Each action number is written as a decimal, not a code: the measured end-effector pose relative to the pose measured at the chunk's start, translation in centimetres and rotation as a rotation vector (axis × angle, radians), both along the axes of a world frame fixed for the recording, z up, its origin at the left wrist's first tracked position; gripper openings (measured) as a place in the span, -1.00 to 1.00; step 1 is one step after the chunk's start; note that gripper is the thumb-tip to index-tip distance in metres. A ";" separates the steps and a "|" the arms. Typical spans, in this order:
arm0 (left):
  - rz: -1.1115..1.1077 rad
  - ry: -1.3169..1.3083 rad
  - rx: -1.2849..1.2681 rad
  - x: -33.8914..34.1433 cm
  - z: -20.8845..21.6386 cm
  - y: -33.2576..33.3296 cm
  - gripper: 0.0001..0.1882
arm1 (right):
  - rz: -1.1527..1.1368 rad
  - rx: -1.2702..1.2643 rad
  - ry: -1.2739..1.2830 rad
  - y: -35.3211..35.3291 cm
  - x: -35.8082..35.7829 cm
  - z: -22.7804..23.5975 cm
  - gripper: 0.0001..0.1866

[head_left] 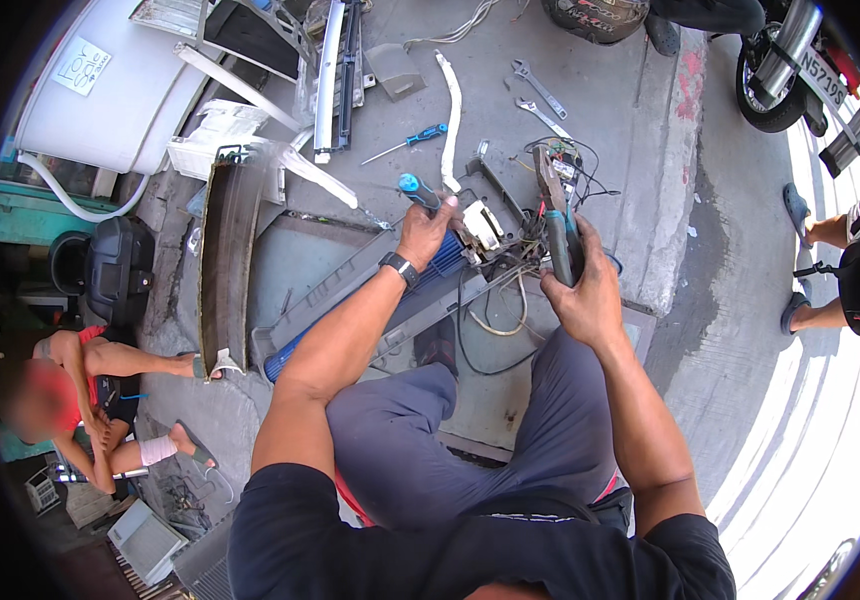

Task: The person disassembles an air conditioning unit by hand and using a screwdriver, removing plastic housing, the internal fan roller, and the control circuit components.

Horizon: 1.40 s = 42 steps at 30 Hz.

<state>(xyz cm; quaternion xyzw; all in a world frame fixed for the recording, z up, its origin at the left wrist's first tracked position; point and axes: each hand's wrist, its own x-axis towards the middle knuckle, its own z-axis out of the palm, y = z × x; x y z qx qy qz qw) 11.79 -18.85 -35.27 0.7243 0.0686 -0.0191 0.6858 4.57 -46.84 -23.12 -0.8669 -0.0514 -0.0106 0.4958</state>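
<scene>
My left hand (424, 236) is closed around a screwdriver with a blue handle (417, 188), its shaft hidden by the fingers. My right hand (588, 292) grips pliers (556, 215) by their dark and teal handles, jaws pointing away from me. Between and below both hands lies a stripped grey plastic housing (420, 318) with a long blue fan roller (445, 262). A white part (482, 226), perhaps a motor or connector block, sits at its far end beside my left hand. Loose wires (525, 258) tangle there, and a circuit board (568, 165) lies past the pliers.
Beyond lie another screwdriver (405, 144), two wrenches (540, 88) and a white wrapped pipe (450, 120). A long finned panel (227, 265) stands at left, near a seated person (80, 400). A motorcycle (780, 85) and another person's legs (810, 250) are at right.
</scene>
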 end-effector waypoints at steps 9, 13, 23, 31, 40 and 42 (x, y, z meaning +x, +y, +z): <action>-0.239 -0.044 0.406 -1.4 -1.7 -0.9 -0.64 | 0.028 -0.001 0.041 0.1 -0.2 -0.3 -0.16; -0.252 -0.061 0.466 -1.1 -0.2 -1.5 -0.64 | 0.035 -0.001 0.026 0.1 -0.3 -0.8 -0.15; -0.242 -0.194 0.574 -0.8 -0.3 -3.8 -0.53 | 0.116 -0.009 0.000 0.1 1.3 2.3 -0.15; -0.302 -0.230 0.668 -0.2 0.7 -5.4 -0.48 | 0.119 -0.173 -0.431 0.1 4.3 0.3 -0.11; -0.193 -0.163 0.695 0.0 0.0 -4.0 -0.46 | -0.115 0.109 -0.272 -0.4 5.5 9.2 -0.19; -0.171 -0.197 0.675 -0.3 -0.5 -3.4 -0.44 | -0.161 0.209 -0.355 0.4 4.8 9.7 -0.20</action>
